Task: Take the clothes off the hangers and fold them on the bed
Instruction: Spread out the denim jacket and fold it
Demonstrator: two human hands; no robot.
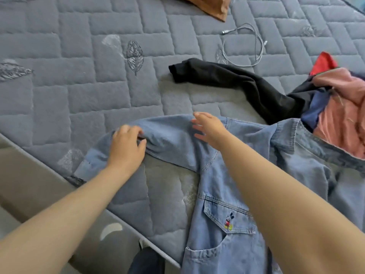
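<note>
1. Denim shirt (213,184) lies front up on the grey quilted bed (79,80). Its body runs toward you beneath your right arm, and its collar reaches the pink and red clothes pile (345,115) at far right.
2. The sleeve (169,135) is what your next move turns on. Its long axis runs from the shoulder seam by your right hand, leftward and back toward you, to the cuff (88,165) near the bed's edge.
3. Your left hand (126,149) has its fingers curled into a bunch of sleeve cloth partway along. It is the hand nearer the cuff.
4. Your right hand (209,129) has straight, spread fingers on the upper sleeve, just beside the shoulder seam. It is blurred, so how firmly it presses cannot be told.
5. The sleeve looks ready to fold: your left hand would likely carry it across toward the chest pocket (227,218), with your right hand as the hinge.
6. No hanger shows on this shirt. A black garment (237,84) lies beyond, apart from both hands.
</note>
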